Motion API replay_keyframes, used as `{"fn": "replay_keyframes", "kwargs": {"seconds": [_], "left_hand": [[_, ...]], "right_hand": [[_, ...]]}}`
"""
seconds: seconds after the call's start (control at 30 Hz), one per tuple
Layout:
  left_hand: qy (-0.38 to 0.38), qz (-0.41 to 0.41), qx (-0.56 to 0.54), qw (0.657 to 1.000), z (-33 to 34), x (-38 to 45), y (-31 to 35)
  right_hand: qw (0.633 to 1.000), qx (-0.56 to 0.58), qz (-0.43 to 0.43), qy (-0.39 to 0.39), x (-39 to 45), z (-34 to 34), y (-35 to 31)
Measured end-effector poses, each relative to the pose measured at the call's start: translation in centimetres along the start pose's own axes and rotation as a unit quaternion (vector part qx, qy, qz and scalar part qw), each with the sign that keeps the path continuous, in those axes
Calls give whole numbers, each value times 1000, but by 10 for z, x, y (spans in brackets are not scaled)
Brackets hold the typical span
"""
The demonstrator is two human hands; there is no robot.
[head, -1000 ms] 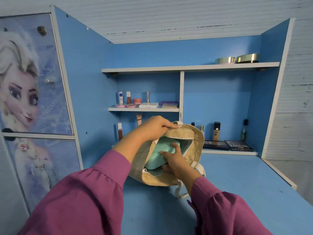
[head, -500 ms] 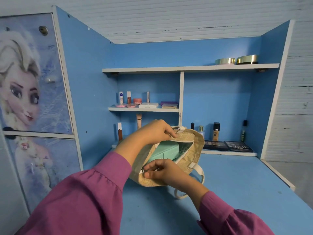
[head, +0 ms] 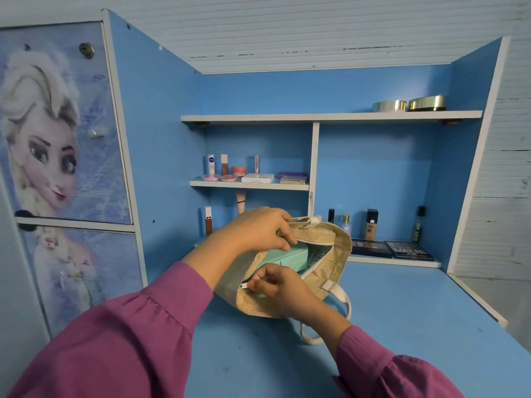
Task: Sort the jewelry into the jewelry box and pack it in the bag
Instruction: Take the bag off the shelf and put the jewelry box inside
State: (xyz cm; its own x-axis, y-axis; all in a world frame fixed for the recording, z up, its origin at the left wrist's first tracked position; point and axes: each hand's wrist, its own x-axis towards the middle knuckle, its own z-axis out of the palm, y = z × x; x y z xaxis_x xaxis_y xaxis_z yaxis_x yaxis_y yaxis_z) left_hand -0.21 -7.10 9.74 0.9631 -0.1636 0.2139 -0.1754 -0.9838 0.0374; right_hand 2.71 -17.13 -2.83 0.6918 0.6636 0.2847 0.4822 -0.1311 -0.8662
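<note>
Obs. Left side first. My left hand (head: 260, 229) is up at the far rim of the bag (head: 330, 271), fingers curled over the woven edge and pinching it. Judged purpose: holding that rim high keeps the mouth taut and propped, so the two sides of the opening line up and the cloth does not slump onto the contents.

Centre. The jewelry box (head: 283, 257), mint green, lies inside the bag, tilted, one long edge and part of its face visible through the gap. It sits below the rim on both sides, so packing looks done apart from the closure. The bag itself rests on the blue desk (head: 416, 326), tipped back so the mouth faces me. That makes the opening easy to see and reach.

Right. My right hand (head: 280, 285) is at the near-left end of the opening, thumb and fingertips pressed together on a small pale piece that I take to be the zipper pull (head: 243, 285). Grip is a closed pinch, remaining fingers folded under. Whether any teeth are already joined I cannot tell; the hand covers that part.

Note. One bag handle (head: 340, 297) loops loose on the desk below my right wrist, clear of the opening. Judgement: the step in hand is closing the bag, with the zip run heading away to the right.
</note>
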Motion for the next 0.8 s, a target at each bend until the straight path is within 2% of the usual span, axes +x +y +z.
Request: {"fn": "replay_keyframes", "kwargs": {"seconds": [0.2, 0.43, 0.8], "left_hand": [[-25, -22, 43, 999, -3, -29, -2], [-153, -92, 55, 982, 2, -53, -6], [-181, -93, 53, 978, -1, -59, -11]], "right_hand": [[999, 10, -2, 33, -1, -6, 7], [998, 15, -26, 58, -5, -7, 7], [989, 15, -53, 136, -10, -29, 11]]}}
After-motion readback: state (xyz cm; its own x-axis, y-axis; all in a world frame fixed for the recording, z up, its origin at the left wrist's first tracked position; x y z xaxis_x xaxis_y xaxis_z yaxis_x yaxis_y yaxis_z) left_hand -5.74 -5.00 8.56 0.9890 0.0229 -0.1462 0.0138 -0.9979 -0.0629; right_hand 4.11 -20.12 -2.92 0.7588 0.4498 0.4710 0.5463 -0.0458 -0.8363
